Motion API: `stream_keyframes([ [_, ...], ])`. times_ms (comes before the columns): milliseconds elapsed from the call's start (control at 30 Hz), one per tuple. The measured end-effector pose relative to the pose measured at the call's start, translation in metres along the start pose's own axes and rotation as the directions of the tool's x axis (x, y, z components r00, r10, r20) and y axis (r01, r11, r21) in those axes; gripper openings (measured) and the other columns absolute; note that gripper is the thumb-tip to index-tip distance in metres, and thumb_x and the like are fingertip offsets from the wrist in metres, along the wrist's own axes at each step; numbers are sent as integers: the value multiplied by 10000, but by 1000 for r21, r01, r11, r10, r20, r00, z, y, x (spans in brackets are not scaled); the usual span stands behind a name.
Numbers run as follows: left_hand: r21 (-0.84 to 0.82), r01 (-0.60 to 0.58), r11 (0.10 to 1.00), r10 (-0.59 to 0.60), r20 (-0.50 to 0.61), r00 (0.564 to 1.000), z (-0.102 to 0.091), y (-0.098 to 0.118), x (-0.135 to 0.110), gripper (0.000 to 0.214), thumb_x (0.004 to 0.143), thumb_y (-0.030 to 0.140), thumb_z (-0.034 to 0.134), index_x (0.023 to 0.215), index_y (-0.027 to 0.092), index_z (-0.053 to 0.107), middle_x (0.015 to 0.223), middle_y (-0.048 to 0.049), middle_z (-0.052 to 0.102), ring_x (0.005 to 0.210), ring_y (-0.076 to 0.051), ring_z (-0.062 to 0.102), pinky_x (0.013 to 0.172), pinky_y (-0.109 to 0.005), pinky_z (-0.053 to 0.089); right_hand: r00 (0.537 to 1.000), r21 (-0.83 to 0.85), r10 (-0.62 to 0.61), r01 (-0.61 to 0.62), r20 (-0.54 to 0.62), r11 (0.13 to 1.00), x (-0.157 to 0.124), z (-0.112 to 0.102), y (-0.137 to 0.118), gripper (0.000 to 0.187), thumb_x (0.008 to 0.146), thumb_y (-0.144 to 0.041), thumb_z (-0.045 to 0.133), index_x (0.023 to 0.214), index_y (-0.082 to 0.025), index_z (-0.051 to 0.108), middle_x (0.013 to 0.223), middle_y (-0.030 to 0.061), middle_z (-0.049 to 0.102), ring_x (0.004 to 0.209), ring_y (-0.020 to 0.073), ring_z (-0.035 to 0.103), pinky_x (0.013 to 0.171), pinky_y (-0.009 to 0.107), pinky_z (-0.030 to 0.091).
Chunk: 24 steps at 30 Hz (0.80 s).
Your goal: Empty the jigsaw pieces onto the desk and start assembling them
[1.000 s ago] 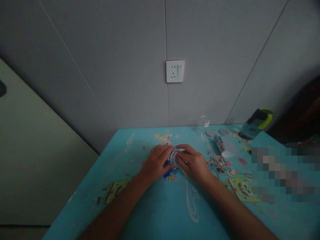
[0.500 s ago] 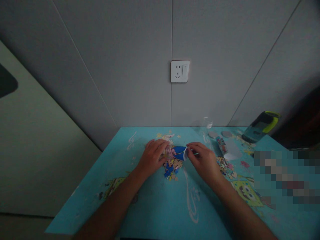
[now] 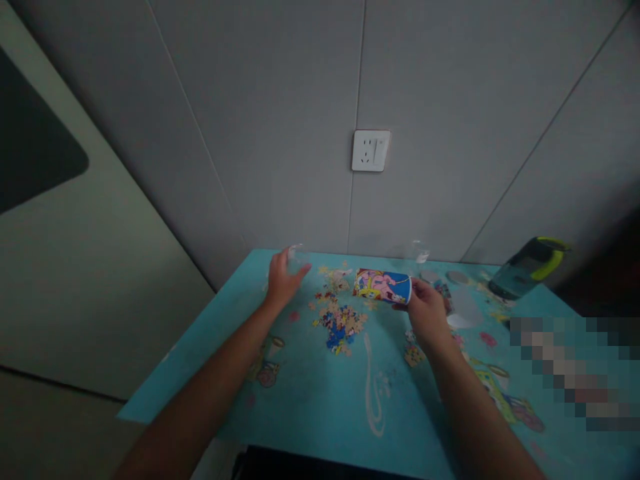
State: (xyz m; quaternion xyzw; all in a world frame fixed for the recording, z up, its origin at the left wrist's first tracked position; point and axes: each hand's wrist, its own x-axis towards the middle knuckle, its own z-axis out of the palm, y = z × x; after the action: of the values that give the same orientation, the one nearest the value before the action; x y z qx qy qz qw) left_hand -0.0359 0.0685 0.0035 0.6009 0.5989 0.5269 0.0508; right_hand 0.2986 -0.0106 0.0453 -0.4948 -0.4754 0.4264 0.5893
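My right hand (image 3: 427, 310) is closed on the edge of a curled picture sheet (image 3: 383, 285) with a blue and pink cartoon print, held just above the table. On the far left of the table, my left hand (image 3: 284, 279) curves around a clear plastic container (image 3: 299, 255); its lower part is hard to make out. Between the two hands lies a loose pile of jigsaw puzzle pieces (image 3: 343, 327), blue, tan and yellow. A smaller heap of puzzle pieces (image 3: 414, 355) shows beside my right wrist, partly covered by it.
A second clear container (image 3: 419, 257) stands near the wall. Grey round lids (image 3: 456, 277) and a pale sheet (image 3: 465, 308) lie behind my right hand. A tinted water bottle (image 3: 520, 273) leans at the back right. The turquoise cartoon-print table (image 3: 310, 400) meets a grey wall.
My left hand has moved left and away from the sheet to the clear container. The sheet, in my right hand, has come clear of the pile and moved right, and my view has tilted.
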Motion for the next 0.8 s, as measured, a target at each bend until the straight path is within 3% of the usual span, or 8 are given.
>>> stream_keyframes([
  [100,-47,69,996,-68,21,997,25,-6,37,595,850,375,753,1355,169,515,1123,-92,663,992,-213,647,921,-350,514,999,36,34,-33,-30,999,4,-3,8,380,768,-419,722,1049,-174,649,758,26,736,583,172,676,490,249,525],
  [200,-68,130,989,-128,40,991,48,-7,63,456,872,358,745,1244,148,585,1085,-77,670,955,-203,655,894,-373,538,996,74,43,-37,-75,997,10,-5,17,472,755,-392,718,1157,-212,549,739,-6,728,503,167,655,439,247,504],
  [367,-117,192,974,-188,41,981,65,2,74,346,964,386,632,1210,146,598,1178,-92,633,1031,-222,639,909,-436,550,998,82,5,0,-56,997,19,-6,29,368,762,-402,688,1044,-194,575,745,20,728,527,170,661,473,261,522],
  [500,-177,152,972,-154,1,988,52,22,62,657,868,412,722,1392,137,439,1308,-161,573,1266,-270,527,1074,-442,426,998,41,-47,45,35,998,19,-6,26,314,763,-358,671,1011,-167,673,849,55,752,625,173,673,526,262,531],
  [567,-213,109,971,-112,-2,994,37,35,44,683,920,468,623,1456,139,358,1371,-177,528,1328,-263,476,1100,-422,395,993,21,-78,76,94,997,16,-6,20,297,767,-325,663,1017,-171,708,891,56,761,664,173,671,552,264,528],
  [667,-272,76,959,-33,158,987,13,56,-1,559,976,597,439,1287,151,568,1107,-117,666,1075,-236,635,946,-365,504,966,0,-119,122,231,993,8,-3,7,245,778,-288,672,983,-184,756,893,46,769,735,182,679,656,295,551],
  [767,-323,161,933,11,472,882,-5,75,-49,694,992,672,288,964,141,734,687,-55,657,625,-182,644,616,-288,523,902,-24,-117,139,416,990,-6,1,-3,177,798,-257,700,936,-197,792,882,34,772,803,193,692,768,314,555],
  [800,-365,284,887,36,666,745,-10,81,-61,753,1002,677,217,1005,132,737,698,-64,665,607,-174,637,582,-273,503,863,-43,-100,139,496,989,-11,3,-5,168,823,-262,695,941,-204,799,882,30,773,815,197,696,780,315,555],
])
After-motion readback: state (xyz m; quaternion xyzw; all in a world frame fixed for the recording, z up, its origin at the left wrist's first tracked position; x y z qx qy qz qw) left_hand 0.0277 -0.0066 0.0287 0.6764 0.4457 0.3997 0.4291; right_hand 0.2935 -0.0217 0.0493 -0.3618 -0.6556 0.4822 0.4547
